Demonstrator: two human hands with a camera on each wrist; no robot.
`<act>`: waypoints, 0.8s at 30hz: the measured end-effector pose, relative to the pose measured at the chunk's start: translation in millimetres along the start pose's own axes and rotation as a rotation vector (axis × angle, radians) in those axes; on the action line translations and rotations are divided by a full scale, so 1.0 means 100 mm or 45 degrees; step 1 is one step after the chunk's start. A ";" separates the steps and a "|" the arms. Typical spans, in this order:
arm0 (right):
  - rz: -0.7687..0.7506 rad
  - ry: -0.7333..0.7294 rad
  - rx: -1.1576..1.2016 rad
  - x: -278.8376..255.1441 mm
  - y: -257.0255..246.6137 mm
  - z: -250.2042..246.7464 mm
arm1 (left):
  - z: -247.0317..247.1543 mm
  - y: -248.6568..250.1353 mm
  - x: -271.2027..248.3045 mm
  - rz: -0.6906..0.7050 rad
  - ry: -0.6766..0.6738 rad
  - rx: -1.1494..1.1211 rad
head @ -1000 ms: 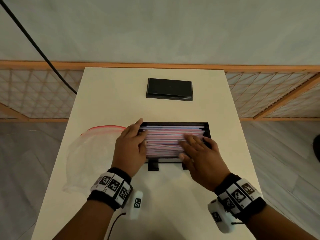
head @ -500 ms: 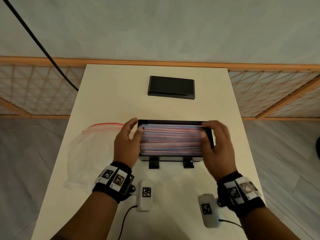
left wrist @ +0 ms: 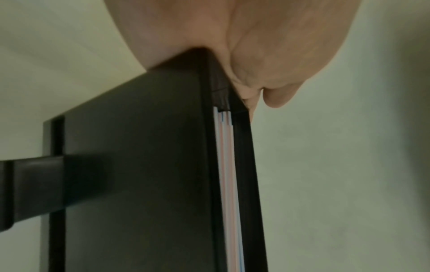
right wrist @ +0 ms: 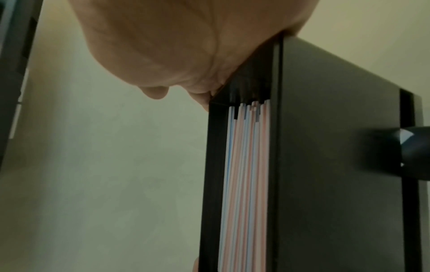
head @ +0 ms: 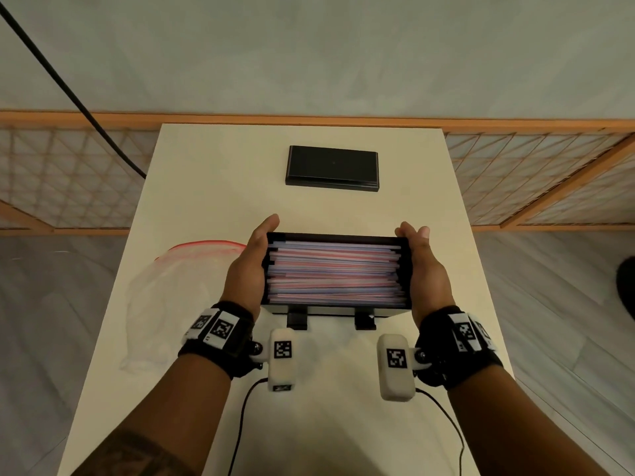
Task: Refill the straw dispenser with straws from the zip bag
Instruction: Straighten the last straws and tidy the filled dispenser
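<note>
Both hands have left the top of the straws (head: 335,273), where they were flat and smoothing a second ago, and now sit against the two short ends of the dispenser (head: 338,309). The left hand (head: 248,269) lies along the left end wall, the right hand (head: 426,269) along the right one, each with its palm turned inward and its fingers mostly straight, reaching past the far corners. The wrist views show each palm touching a top corner of the black box; whether the hands squeeze it or merely steady it I cannot tell, and no finger curls round anything.

That dispenser stands near the front of the table (head: 206,187) on its two small feet, open on top and filled almost to the rim with red and blue striped straws lying lengthwise, a few slightly askew. To its left, just beside the left hand, the zip bag (head: 165,297) lies flat and looks empty. A black lid (head: 332,169) rests well apart at the far side of the table.

My judgement: the filling itself is done, and the hands are squaring or shaking the box to settle the straws. What remains is probably fetching the lid and closing the box.
</note>
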State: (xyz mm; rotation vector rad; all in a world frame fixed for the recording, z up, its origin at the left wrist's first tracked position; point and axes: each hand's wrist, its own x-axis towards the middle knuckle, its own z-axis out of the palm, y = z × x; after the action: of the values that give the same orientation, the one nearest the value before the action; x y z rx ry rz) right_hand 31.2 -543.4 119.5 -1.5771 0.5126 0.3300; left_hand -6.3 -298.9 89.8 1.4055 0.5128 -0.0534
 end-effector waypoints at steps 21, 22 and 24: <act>-0.018 -0.003 -0.008 0.02 0.03 0.00 | 0.00 -0.02 0.03 0.067 -0.001 0.158; -0.024 -0.012 -0.044 0.02 0.02 0.00 | 0.00 -0.01 0.03 0.061 -0.008 0.148; -0.071 -0.024 -0.150 0.01 -0.01 -0.01 | -0.02 0.01 0.03 0.021 -0.012 0.119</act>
State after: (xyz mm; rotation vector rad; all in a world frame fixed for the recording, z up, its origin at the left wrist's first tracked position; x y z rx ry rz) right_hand 32.4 -544.9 120.3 -1.6974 0.4404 0.3372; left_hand -4.1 -296.4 89.4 1.5002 0.4962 -0.0720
